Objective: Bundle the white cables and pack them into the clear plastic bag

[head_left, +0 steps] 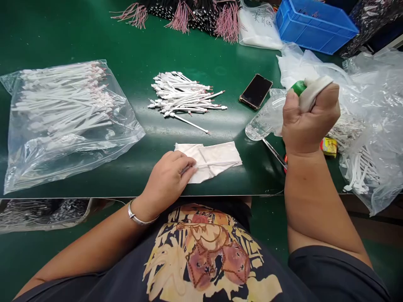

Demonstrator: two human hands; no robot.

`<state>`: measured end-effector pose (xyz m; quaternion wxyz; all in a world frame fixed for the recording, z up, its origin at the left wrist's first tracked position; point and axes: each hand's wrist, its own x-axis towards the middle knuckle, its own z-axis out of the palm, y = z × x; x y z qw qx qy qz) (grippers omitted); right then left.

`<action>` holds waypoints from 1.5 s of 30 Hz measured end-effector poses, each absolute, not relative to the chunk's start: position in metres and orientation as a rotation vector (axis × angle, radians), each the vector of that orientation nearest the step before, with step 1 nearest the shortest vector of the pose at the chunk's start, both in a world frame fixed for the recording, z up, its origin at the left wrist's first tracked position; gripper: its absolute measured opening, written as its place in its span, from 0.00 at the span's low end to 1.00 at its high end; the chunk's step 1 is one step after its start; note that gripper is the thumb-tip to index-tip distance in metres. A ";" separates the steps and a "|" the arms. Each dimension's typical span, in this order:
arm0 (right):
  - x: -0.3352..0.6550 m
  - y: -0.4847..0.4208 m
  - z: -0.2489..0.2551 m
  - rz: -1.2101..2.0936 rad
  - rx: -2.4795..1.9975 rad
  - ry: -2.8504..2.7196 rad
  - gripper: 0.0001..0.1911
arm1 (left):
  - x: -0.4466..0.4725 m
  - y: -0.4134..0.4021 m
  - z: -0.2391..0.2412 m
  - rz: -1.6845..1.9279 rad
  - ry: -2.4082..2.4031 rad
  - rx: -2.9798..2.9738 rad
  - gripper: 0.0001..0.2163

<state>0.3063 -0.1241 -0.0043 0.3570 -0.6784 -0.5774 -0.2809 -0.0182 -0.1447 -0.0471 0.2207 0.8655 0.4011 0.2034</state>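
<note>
Close to the table's front edge lies a folded white cloth [220,157]. My left hand [171,174] rests on its left end, thumb and fingers pinched together at the cloth. Raised on the right, my right hand [310,115] is closed in a fist around a wadded white cloth [313,90]. A round green thing [299,87] shows beside the fist; whether it is held or lies behind cannot be made out. Beyond the folded cloth is a loose pile of short white cables [185,94] with bare pinkish ends, one cable [189,123] lying apart.
A clear bag of white cables [66,109] lies left. A phone [256,91], clear plastic container [260,126] and metal tool [273,153] are near my right arm. Plastic bags [384,105] cover the right side. Behind stand a blue bin [315,27] and cable bundles [226,21].
</note>
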 end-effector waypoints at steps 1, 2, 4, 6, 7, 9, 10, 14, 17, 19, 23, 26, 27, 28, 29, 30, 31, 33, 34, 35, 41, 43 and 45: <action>0.307 -0.124 -0.002 -0.736 -1.787 -1.516 0.19 | -0.018 -0.145 -0.047 0.562 1.108 2.384 0.08; 0.307 -0.126 0.001 -0.746 -1.798 -1.535 0.20 | -0.018 -0.144 -0.047 0.562 1.110 2.376 0.08; 0.301 -0.137 0.008 -0.812 -1.758 -1.526 0.19 | -0.018 -0.144 -0.047 0.560 1.114 2.367 0.07; 0.284 -0.155 0.012 -0.879 -1.659 -1.473 0.15 | -0.018 -0.144 -0.047 0.554 1.114 2.369 0.08; 0.271 -0.165 0.012 -0.859 -1.620 -1.483 0.13 | -0.018 -0.144 -0.047 0.547 1.110 2.372 0.08; 0.239 -0.183 0.005 -0.518 -1.561 -1.793 0.09 | -0.018 -0.144 -0.047 0.535 1.099 2.379 0.08; 0.223 -0.189 -0.001 -0.225 -1.525 -2.027 0.08 | -0.018 -0.144 -0.047 0.530 1.099 2.382 0.08; 0.181 -0.194 -0.032 0.146 -1.450 -2.500 0.12 | -0.017 -0.144 -0.048 0.530 1.099 2.390 0.08; 0.179 -0.188 -0.043 0.023 -1.398 -2.636 0.12 | -0.016 -0.144 -0.048 0.538 1.078 2.399 0.08; 0.184 -0.185 -0.042 -0.028 -1.337 -2.714 0.11 | -0.016 -0.143 -0.047 0.537 1.066 2.405 0.07; 0.190 -0.182 -0.037 -0.068 -1.286 -2.734 0.11 | -0.016 -0.142 -0.047 0.531 1.066 2.410 0.06; 0.190 -0.181 -0.039 -0.062 -1.257 -2.716 0.11 | -0.016 -0.142 -0.047 0.526 1.068 2.409 0.07; 0.190 -0.181 -0.039 -0.068 -1.248 -2.724 0.12 | -0.017 -0.142 -0.047 0.525 1.064 2.409 0.07; 0.190 -0.181 -0.039 -0.081 -1.249 -2.733 0.12 | -0.017 -0.142 -0.047 0.519 1.062 2.409 0.07; 0.190 -0.180 -0.039 -0.097 -1.257 -2.741 0.12 | -0.017 -0.142 -0.047 0.514 1.058 2.409 0.06; 0.191 -0.180 -0.039 -0.112 -1.269 -2.743 0.12 | -0.017 -0.142 -0.047 0.510 1.057 2.409 0.06; 0.191 -0.179 -0.038 -0.121 -1.276 -2.742 0.12 | -0.017 -0.142 -0.047 0.507 1.059 2.411 0.06; 0.190 -0.179 -0.038 -0.121 -1.269 -2.732 0.13 | -0.016 -0.142 -0.047 0.507 1.067 2.418 0.07; 0.190 -0.179 -0.038 -0.117 -1.256 -2.728 0.13 | -0.016 -0.142 -0.047 0.511 1.067 2.424 0.07; 0.190 -0.179 -0.038 -0.118 -1.245 -2.728 0.12 | -0.016 -0.142 -0.047 0.514 1.064 2.434 0.07; 0.199 -0.192 -0.033 -0.083 -1.497 -2.522 0.11 | -0.016 -0.144 -0.045 0.467 1.055 2.515 0.10; 0.203 -0.196 -0.032 0.020 -1.595 -2.375 0.09 | -0.016 -0.140 -0.043 0.419 1.053 2.528 0.12; 0.204 -0.198 -0.035 0.083 -1.651 -2.287 0.08 | -0.014 -0.132 -0.039 0.338 1.035 2.515 0.12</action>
